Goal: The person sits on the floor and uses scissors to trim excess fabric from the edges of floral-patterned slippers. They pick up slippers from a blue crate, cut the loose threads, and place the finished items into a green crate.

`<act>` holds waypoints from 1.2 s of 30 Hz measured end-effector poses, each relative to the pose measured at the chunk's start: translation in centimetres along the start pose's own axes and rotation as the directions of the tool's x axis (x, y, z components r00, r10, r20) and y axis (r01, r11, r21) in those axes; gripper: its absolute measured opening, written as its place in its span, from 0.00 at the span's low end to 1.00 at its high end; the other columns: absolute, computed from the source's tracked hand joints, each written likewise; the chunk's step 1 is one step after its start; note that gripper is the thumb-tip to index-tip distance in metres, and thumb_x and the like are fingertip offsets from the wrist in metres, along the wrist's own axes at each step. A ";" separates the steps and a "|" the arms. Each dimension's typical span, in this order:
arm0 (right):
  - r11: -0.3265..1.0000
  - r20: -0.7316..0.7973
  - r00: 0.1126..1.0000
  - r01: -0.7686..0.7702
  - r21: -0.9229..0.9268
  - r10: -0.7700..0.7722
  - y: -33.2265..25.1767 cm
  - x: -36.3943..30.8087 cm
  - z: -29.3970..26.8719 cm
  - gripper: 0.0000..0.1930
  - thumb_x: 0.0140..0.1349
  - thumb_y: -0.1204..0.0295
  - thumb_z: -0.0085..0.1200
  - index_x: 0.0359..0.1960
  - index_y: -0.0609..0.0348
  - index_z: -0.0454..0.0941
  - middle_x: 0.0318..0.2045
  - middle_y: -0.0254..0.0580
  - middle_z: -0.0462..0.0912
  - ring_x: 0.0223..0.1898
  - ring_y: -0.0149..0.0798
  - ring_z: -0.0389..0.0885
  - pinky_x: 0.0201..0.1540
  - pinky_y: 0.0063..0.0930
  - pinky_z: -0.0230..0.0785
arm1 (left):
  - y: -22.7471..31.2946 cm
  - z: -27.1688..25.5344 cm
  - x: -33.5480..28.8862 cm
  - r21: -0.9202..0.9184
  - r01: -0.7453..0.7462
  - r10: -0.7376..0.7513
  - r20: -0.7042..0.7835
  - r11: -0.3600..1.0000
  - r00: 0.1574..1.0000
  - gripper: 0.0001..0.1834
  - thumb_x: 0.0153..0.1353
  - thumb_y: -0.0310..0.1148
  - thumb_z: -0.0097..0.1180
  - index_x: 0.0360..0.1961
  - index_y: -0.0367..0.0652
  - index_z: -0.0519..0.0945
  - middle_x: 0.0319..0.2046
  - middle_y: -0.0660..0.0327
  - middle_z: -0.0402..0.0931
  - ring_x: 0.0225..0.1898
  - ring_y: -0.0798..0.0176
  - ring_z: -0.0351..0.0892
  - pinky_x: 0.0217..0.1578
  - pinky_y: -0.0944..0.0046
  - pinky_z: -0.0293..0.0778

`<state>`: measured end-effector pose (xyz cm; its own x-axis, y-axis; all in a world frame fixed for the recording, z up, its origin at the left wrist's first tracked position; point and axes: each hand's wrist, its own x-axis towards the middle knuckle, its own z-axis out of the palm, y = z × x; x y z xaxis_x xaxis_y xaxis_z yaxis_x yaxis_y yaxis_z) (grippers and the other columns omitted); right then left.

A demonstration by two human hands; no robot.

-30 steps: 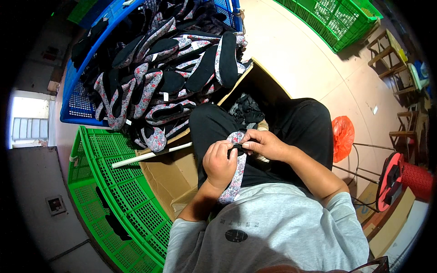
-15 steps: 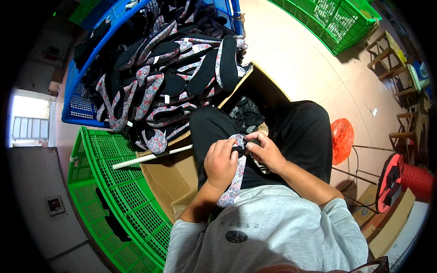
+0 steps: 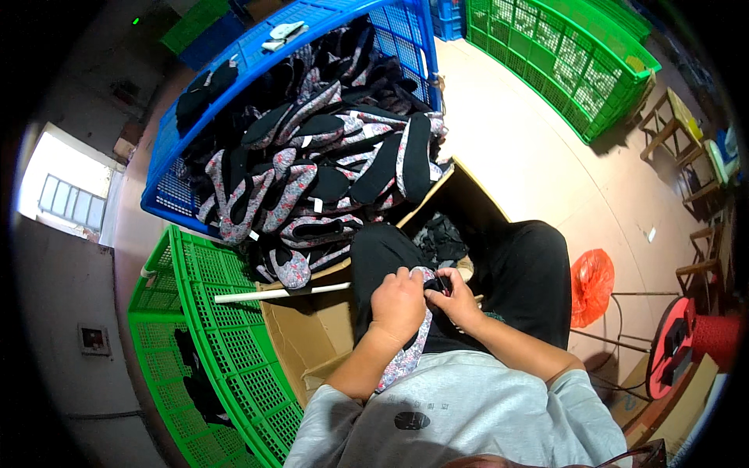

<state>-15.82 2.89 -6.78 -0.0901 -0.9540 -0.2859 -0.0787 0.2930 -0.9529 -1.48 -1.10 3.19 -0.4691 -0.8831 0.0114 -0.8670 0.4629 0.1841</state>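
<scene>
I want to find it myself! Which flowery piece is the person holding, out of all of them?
Start at the big blue crate heaped with flowery pieces, then come down to the person's lap. There the left hand and right hand pinch one floral strip. It alone hangs down past the wrist, apart from the pile.

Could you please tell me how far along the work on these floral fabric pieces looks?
Done: cannot tell from this view. In hand: both the left hand and right hand hold one floral piece over the lap. Left: a large heap of similar pieces fills the blue crate.
</scene>
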 end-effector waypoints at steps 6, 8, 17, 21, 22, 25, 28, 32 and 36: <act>0.981 -0.099 0.995 0.010 -0.193 -0.029 0.0 1.3 0.6 0.28 0.54 0.66 0.62 0.55 0.63 0.67 0.43 0.52 0.79 0.38 0.41 0.79 0.44 0.34 0.73 | 1.1 0.8 0.5 0.054 -0.023 0.026 -0.047 0.998 0.999 0.10 0.48 0.29 0.60 0.34 0.43 0.78 0.33 0.55 0.75 0.34 0.51 0.79 0.31 0.56 0.78; 0.984 -0.089 0.996 -0.032 -0.177 0.016 0.0 1.9 0.5 0.28 0.54 0.67 0.62 0.55 0.63 0.67 0.44 0.54 0.79 0.39 0.43 0.80 0.46 0.35 0.73 | 1.5 0.8 0.7 0.039 -0.028 0.030 -0.052 0.999 0.998 0.10 0.49 0.28 0.60 0.34 0.43 0.79 0.33 0.55 0.75 0.35 0.51 0.79 0.32 0.57 0.78; 0.951 -0.023 0.999 -0.054 -0.305 0.049 0.5 3.3 -1.8 0.28 0.44 0.82 0.60 0.52 0.61 0.73 0.43 0.52 0.82 0.46 0.46 0.81 0.51 0.32 0.71 | 1.4 2.0 0.0 0.024 -0.023 0.026 -0.124 0.999 0.992 0.07 0.49 0.27 0.57 0.32 0.43 0.77 0.31 0.57 0.74 0.35 0.54 0.77 0.31 0.57 0.77; 0.972 -0.058 0.998 -0.032 -0.233 0.019 -0.9 3.1 -2.4 0.28 0.40 0.87 0.56 0.49 0.62 0.76 0.42 0.47 0.83 0.45 0.40 0.81 0.51 0.28 0.71 | 1.6 2.2 0.1 0.006 -0.015 0.016 -0.193 1.000 0.981 0.11 0.50 0.27 0.56 0.37 0.40 0.78 0.31 0.58 0.74 0.35 0.55 0.77 0.31 0.58 0.77; 0.974 -0.062 0.998 -0.041 -0.224 0.027 -1.2 3.0 -2.5 0.28 0.40 0.88 0.55 0.50 0.62 0.76 0.42 0.47 0.83 0.45 0.39 0.81 0.52 0.27 0.70 | 1.7 2.2 0.3 0.009 -0.017 0.019 -0.226 1.000 0.974 0.12 0.50 0.27 0.56 0.38 0.40 0.78 0.31 0.58 0.74 0.35 0.55 0.77 0.31 0.58 0.77; 0.957 -0.103 0.982 0.129 -0.260 -0.160 1.0 5.2 -4.0 0.26 0.44 0.87 0.56 0.50 0.64 0.77 0.43 0.44 0.83 0.44 0.35 0.81 0.51 0.26 0.71 | 2.4 2.1 1.7 0.004 -0.012 0.013 -0.274 1.000 0.962 0.18 0.49 0.28 0.58 0.44 0.38 0.79 0.32 0.58 0.74 0.38 0.56 0.77 0.33 0.59 0.76; 0.907 -0.114 0.950 0.237 -0.347 -0.292 -3.1 5.1 -5.0 0.23 0.45 0.84 0.58 0.48 0.60 0.77 0.43 0.53 0.82 0.47 0.52 0.80 0.52 0.35 0.72 | 2.8 1.4 3.0 -0.019 -0.018 0.010 -0.357 1.000 0.934 0.20 0.46 0.30 0.61 0.43 0.38 0.79 0.34 0.57 0.74 0.40 0.55 0.76 0.35 0.59 0.76; 0.789 -0.087 0.889 0.349 -0.505 -0.449 -4.9 4.8 -7.3 0.25 0.46 0.83 0.60 0.50 0.57 0.74 0.44 0.54 0.80 0.47 0.57 0.78 0.51 0.40 0.72 | 4.1 0.6 4.9 -0.026 -0.071 0.056 -0.378 0.997 0.924 0.27 0.44 0.32 0.62 0.48 0.35 0.78 0.35 0.57 0.74 0.40 0.55 0.75 0.35 0.58 0.73; 0.731 -0.070 0.853 0.398 -0.553 -0.518 -6.3 4.3 -9.2 0.24 0.46 0.86 0.56 0.49 0.59 0.74 0.41 0.54 0.80 0.46 0.57 0.78 0.50 0.41 0.72 | 4.9 1.1 6.2 0.001 -0.131 0.117 -0.460 0.991 0.880 0.22 0.53 0.30 0.52 0.50 0.35 0.76 0.34 0.57 0.74 0.38 0.56 0.74 0.35 0.58 0.71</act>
<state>-24.85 -2.47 -1.06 -0.1058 -0.9607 0.2566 -0.6429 -0.1308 -0.7547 -8.80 -4.22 3.04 -0.4369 -0.7584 0.4836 -0.7982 0.5748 0.1803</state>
